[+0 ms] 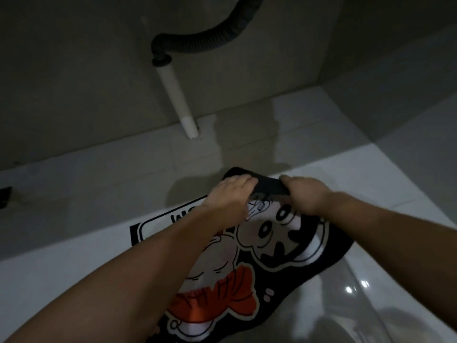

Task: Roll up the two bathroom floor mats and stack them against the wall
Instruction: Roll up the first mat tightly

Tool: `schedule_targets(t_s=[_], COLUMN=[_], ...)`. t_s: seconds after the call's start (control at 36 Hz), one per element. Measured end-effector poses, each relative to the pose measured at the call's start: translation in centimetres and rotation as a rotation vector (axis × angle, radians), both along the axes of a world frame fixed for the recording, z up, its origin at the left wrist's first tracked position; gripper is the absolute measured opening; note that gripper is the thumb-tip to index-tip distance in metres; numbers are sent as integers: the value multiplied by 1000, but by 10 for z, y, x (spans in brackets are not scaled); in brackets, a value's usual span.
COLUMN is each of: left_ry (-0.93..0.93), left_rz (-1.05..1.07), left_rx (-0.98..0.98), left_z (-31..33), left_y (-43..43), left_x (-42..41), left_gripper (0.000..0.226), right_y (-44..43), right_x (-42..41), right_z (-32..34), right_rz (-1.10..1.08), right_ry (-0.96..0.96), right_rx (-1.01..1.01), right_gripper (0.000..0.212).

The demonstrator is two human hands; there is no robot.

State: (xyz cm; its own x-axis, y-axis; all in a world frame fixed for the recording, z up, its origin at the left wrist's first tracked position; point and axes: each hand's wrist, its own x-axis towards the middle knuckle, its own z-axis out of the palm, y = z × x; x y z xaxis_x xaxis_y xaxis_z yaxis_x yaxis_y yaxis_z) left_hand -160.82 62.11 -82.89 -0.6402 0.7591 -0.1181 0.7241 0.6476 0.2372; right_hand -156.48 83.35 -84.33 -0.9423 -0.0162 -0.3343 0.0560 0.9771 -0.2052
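Note:
A black floor mat (284, 246) with a white and orange cartoon print lies on the tiled floor in front of me. Its far end is folded over, showing the dark underside (267, 184). My left hand (230, 194) grips that folded end on its left side. My right hand (306, 194) grips it on the right side. Both forearms reach forward over the mat. A second mat (158, 221), white with a black border and lettering, lies under the cartoon mat at the left and is mostly covered.
The wall (74, 82) stands just beyond the mats. A white drain pipe (180, 102) with a dark corrugated hose (205, 38) slants down to the floor by the wall. A dark object (5, 196) sits at the left edge. A glossy curved fixture (371, 305) is at lower right.

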Motion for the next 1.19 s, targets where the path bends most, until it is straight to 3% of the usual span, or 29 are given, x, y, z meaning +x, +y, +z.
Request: schedule_targets(t_s=[0.08,0.17,0.31,0.39,0.44,0.56,0.61,0.72,0.83,0.89,1.0,1.19], left_ry=[24,47,-40,-50,-28,83,129,146,65,4,-91,76], left_rz=[9,40,81,72,49,11,6,-6,14,35,39,18], left_rx=[28,56,172,160,128,67,58,59,78,50,-55,-37], left_z=[16,32,63,82,96,126,141,156,152,144,123,123], left_y=[8,13,8,3,-2,-16,-24,-42,-65,-69,-72,-71], left_x=[-11,-21,-26,-23,-17,-4,1,13,31,34,25,16], left_gripper=[79,83,52,42,34,23,23,22,23,14,11,20], right_y=[-7,-19,-30,-27,-23,-27,-31,-35,-37,-44,-55,-43], right_x=[-18,-22,-12,-4,0,8,13,19,26,32,35,26], right_z=[45,81,124,139,146,169,180,188,190,180,151,154], right_rz=[199,303,409,431,455,543,573,644,630,629,671,742], right_ry=[53,80,148,176,198,257,312,390,373,335,256,373], right_rx=[50,45,80,127,165,174,140,109,204,239,313,448], right_gripper=[32,53,66,58,50,66,57,26,22,26,55,63])
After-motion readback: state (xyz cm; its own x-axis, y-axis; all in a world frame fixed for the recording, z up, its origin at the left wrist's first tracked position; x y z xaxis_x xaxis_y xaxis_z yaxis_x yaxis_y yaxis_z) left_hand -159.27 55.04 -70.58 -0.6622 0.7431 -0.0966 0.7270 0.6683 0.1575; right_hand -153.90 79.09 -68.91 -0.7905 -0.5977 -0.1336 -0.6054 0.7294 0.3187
